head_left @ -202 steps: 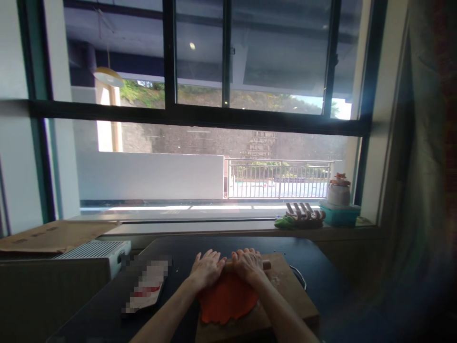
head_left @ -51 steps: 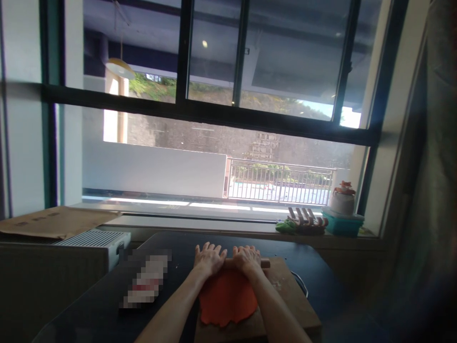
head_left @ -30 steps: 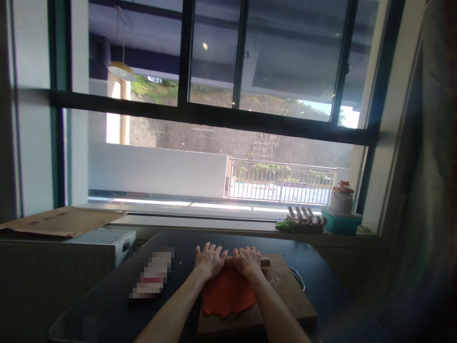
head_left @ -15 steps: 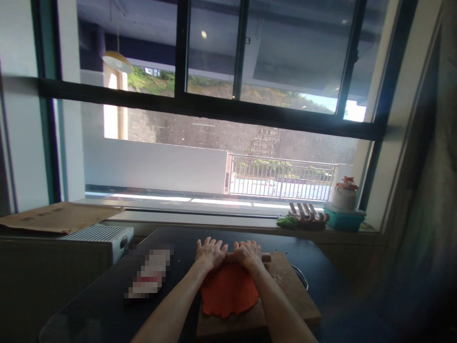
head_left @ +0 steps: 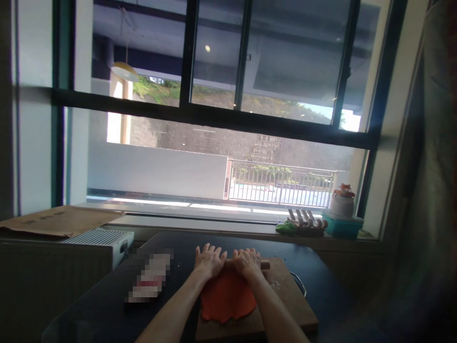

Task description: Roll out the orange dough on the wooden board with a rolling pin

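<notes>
An orange sheet of dough (head_left: pixel 228 297), flattened with a wavy near edge, lies on a wooden board (head_left: pixel 285 305). Across its far part runs a wooden rolling pin (head_left: pixel 264 265), mostly hidden under my hands. My left hand (head_left: pixel 210 261) rests palm down over the pin's left part, its fingers stretched forward and spread. On the right part lies my right hand (head_left: pixel 247 261), also palm down with the fingers reaching forward past the pin. Both palms touch the pin, and neither hand's fingers wrap round it.
A blurred-out flat object (head_left: pixel 150 281) lies left on the dark table (head_left: pixel 171 245). A metal handle (head_left: pixel 299 284) shows beside the board. On the sill stand a teal box (head_left: pixel 342 225) and a striped item (head_left: pixel 306 223). Brown paper (head_left: pixel 60 220) covers a white appliance (head_left: pixel 119 247).
The whole view has shifted a little, so the window and table appear slightly lower. Both hands stay on the rolling pin, nearly in the same place on the dough.
</notes>
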{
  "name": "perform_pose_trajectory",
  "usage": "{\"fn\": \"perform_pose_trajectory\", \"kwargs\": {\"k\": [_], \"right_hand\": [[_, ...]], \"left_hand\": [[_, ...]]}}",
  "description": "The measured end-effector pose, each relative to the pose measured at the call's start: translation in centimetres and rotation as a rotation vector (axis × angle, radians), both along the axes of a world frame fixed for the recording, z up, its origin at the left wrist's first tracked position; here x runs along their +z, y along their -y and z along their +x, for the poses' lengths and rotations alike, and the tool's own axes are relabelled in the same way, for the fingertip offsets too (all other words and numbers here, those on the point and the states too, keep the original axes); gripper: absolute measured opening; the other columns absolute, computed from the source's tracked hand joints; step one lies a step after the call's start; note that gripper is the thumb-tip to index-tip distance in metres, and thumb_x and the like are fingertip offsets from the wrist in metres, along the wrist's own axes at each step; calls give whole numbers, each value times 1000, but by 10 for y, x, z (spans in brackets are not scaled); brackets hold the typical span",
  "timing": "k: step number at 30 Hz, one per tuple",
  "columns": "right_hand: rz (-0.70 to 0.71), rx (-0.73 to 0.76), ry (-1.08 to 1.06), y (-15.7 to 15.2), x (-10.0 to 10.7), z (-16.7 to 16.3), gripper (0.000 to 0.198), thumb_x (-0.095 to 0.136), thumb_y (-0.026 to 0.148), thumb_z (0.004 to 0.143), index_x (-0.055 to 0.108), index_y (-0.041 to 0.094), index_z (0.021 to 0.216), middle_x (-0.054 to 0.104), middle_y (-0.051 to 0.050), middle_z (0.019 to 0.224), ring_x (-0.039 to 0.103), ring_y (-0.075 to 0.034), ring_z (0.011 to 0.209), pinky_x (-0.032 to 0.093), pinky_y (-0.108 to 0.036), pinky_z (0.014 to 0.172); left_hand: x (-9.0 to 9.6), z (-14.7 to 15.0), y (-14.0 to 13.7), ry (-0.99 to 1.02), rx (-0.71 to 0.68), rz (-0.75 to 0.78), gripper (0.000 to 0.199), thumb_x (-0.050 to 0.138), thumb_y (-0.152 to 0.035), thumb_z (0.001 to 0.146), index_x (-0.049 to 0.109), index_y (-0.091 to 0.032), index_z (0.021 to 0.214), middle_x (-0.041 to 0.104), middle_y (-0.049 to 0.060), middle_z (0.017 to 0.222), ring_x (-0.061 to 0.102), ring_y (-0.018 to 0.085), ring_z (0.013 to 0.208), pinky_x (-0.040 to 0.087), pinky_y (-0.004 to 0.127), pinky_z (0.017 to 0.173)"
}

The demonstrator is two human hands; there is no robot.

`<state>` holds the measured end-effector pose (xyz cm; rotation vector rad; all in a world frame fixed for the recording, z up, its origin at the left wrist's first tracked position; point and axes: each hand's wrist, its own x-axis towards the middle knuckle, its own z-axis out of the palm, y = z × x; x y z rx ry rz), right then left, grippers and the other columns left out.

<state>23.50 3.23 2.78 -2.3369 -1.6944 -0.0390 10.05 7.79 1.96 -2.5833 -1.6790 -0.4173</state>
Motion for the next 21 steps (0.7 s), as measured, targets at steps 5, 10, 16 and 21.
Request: {"fn": "perform_pose_trajectory", "kwargs": {"k": [5,10,16,21], "right_hand": [[-37,3,-11,-18,0,7,52,25,44,94,69,21,108,64,-11,118,52,-29,114,38,-43,94],[-46,4,-18,-24,0,10,53,24,45,94,69,21,109,64,-10,119,52,-29,114,38,-43,93],[-18,3,-8,-5,0,3,51,26,44,95,70,21,105,65,-10,116,53,-28,113,37,-42,93],[50,-3,24,9,-5,-3,49,28,42,95,72,21,100,67,-10,111,54,-28,109,37,-42,92]], "left_hand": [[-1,5,-13,-2,16,-22,56,19,-52,90,60,-26,119,57,8,133,38,30,132,22,58,107],[0,7,-17,-4,30,-38,56,20,-51,90,60,-25,120,57,8,133,38,30,132,23,58,107],[-2,2,-5,-3,14,-11,57,19,-51,90,59,-26,121,57,8,133,37,29,132,20,58,108],[-2,-3,8,8,4,8,56,19,-51,90,60,-26,119,57,8,133,36,30,133,21,59,107]]}}
